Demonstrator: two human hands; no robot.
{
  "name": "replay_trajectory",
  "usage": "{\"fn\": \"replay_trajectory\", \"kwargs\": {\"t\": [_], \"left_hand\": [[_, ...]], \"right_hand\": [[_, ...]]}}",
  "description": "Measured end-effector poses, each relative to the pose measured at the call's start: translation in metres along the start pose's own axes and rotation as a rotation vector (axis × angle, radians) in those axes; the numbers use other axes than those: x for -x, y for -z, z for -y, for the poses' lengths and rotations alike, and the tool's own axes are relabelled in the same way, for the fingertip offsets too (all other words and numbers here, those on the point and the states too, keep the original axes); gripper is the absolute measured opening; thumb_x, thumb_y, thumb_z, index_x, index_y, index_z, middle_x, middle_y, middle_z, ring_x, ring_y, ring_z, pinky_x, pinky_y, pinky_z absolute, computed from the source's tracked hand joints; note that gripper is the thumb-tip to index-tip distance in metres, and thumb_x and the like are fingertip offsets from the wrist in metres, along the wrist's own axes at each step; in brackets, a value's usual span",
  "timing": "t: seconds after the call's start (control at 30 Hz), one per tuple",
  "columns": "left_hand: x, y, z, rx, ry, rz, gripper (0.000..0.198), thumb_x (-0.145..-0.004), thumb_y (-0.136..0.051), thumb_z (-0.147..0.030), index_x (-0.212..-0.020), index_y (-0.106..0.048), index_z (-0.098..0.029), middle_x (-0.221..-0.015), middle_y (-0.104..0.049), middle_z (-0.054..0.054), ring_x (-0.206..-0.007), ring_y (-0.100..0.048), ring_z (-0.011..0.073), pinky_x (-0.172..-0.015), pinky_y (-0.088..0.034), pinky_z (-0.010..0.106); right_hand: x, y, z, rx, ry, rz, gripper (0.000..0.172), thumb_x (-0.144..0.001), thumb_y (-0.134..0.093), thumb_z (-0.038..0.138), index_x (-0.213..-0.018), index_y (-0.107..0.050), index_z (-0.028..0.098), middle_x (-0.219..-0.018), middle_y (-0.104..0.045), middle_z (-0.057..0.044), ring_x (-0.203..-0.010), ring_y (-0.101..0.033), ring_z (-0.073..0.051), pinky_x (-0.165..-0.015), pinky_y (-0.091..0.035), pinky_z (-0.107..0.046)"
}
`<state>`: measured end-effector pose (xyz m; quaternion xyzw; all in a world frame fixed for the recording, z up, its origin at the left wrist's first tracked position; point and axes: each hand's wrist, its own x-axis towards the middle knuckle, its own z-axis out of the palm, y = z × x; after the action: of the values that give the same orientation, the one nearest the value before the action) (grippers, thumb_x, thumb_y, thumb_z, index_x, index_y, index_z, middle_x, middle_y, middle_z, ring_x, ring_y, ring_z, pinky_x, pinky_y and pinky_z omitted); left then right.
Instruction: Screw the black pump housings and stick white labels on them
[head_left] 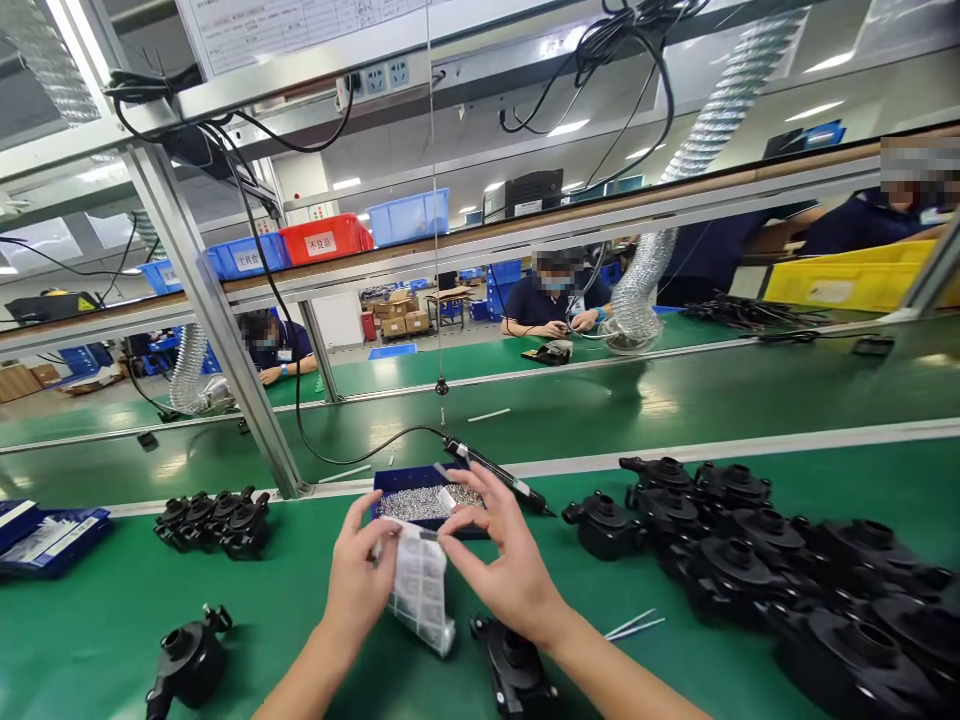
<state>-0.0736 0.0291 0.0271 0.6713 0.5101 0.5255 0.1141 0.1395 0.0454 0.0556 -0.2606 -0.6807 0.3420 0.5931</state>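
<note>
In the lower centre of the frame we pinch a white gridded sheet (421, 592) in our left hand (358, 565); the thumb and forefinger of our right hand (506, 560) close on a small dark strip (429, 535) at the sheet's top edge. Behind them sits a blue tray (397, 480) of metal bits (416, 503), with a driver (499, 474) beside it. Black housings (739, 568) crowd the lower right.
</note>
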Motion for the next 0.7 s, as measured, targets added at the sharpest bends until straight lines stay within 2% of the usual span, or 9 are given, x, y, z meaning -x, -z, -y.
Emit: {"fn": "replay_trajectory", "kwargs": {"t": [0.07, 0.13, 0.17, 0.23, 0.3, 0.37, 0.5, 0.6, 0.7], "left_hand": [[-0.003, 0.006, 0.003, -0.169, -0.091, -0.048, 0.026, -0.096, -0.052, -0.018, -0.090, -0.076, -0.022, -0.152, -0.043, 0.011, -0.127, -0.056, 0.0364, -0.100, -0.054, 0.053], [-0.002, 0.011, -0.001, -0.240, -0.196, -0.075, 0.031, -0.092, -0.049, -0.009, -0.096, -0.076, -0.023, -0.160, -0.032, 0.009, -0.148, -0.032, 0.0415, -0.118, -0.033, 0.068], [0.001, 0.011, -0.006, -0.212, -0.253, -0.026, 0.035, -0.090, -0.049, -0.006, -0.104, -0.075, -0.025, -0.163, -0.027, 0.008, -0.153, -0.022, 0.0412, -0.121, -0.026, 0.069], [0.012, 0.007, -0.017, -0.032, -0.332, 0.229, 0.050, -0.087, -0.058, -0.006, -0.131, -0.064, -0.028, -0.168, -0.015, 0.009, -0.156, -0.014, 0.0403, -0.125, -0.022, 0.067], [0.029, -0.006, -0.027, 0.182, -0.329, 0.562, 0.083, -0.082, -0.079, -0.016, -0.154, -0.041, -0.030, -0.170, -0.004, 0.013, -0.156, -0.011, 0.0433, -0.125, -0.024, 0.065], [0.045, -0.025, -0.032, 0.330, -0.252, 0.732, 0.104, -0.078, -0.088, -0.025, -0.161, -0.026, -0.029, -0.169, -0.010, 0.019, -0.155, -0.018, 0.0445, -0.124, -0.027, 0.064], [0.060, -0.057, -0.036, 0.555, 0.083, 0.684, 0.081, -0.089, -0.077, -0.024, -0.155, -0.030, -0.031, -0.144, -0.050, 0.015, -0.134, -0.052, 0.0324, -0.117, -0.039, 0.051], [0.056, -0.064, -0.038, 0.774, 0.381, 0.673, 0.084, -0.089, -0.079, -0.035, -0.152, -0.026, -0.030, -0.134, -0.053, 0.012, -0.116, -0.061, 0.0263, -0.105, -0.048, 0.041], [0.052, -0.061, -0.038, 0.939, 0.467, 0.694, 0.087, -0.090, -0.080, -0.045, -0.152, -0.021, -0.029, -0.131, -0.054, 0.012, -0.114, -0.060, 0.0227, -0.103, -0.046, 0.035]], "right_hand": [[-0.001, 0.012, 0.007, -0.080, -0.074, -0.068, 0.078, -0.094, -0.070, 0.027, -0.157, -0.026, 0.036, -0.155, -0.041, -0.015, -0.106, -0.068, -0.025, -0.098, -0.059, -0.050], [0.002, 0.030, 0.014, -0.097, -0.104, -0.111, 0.079, -0.094, -0.073, 0.030, -0.157, -0.027, 0.039, -0.162, -0.029, -0.014, -0.106, -0.067, -0.023, -0.088, -0.064, -0.042], [0.007, 0.039, 0.017, -0.082, -0.108, -0.128, 0.078, -0.094, -0.073, 0.031, -0.157, -0.028, 0.041, -0.163, -0.026, -0.013, -0.109, -0.064, -0.024, -0.084, -0.065, -0.038], [0.021, 0.056, 0.024, -0.035, -0.121, -0.156, 0.077, -0.096, -0.071, 0.032, -0.157, -0.027, 0.043, -0.163, -0.023, -0.011, -0.115, -0.061, -0.025, -0.079, -0.065, -0.035], [0.040, 0.069, 0.031, 0.000, -0.132, -0.175, 0.075, -0.098, -0.068, 0.033, -0.158, -0.024, 0.046, -0.163, -0.022, -0.010, -0.117, -0.058, -0.026, -0.075, -0.064, -0.034], [0.060, 0.077, 0.037, 0.012, -0.141, -0.192, 0.074, -0.100, -0.065, 0.032, -0.158, -0.021, 0.047, -0.163, -0.022, -0.010, -0.118, -0.056, -0.026, -0.075, -0.063, -0.033], [0.094, 0.076, 0.044, -0.065, -0.192, -0.204, 0.076, -0.102, -0.064, 0.033, -0.158, -0.015, 0.049, -0.163, -0.019, -0.010, -0.121, -0.051, -0.026, -0.076, -0.062, -0.034], [0.108, 0.068, 0.044, -0.139, -0.247, -0.168, 0.076, -0.104, -0.061, 0.033, -0.158, -0.011, 0.050, -0.164, -0.015, -0.010, -0.120, -0.050, -0.026, -0.074, -0.060, -0.035], [0.112, 0.058, 0.040, -0.166, -0.273, -0.114, 0.073, -0.106, -0.057, 0.034, -0.158, -0.009, 0.050, -0.166, -0.010, -0.010, -0.121, -0.048, -0.026, -0.076, -0.059, -0.036]]}}
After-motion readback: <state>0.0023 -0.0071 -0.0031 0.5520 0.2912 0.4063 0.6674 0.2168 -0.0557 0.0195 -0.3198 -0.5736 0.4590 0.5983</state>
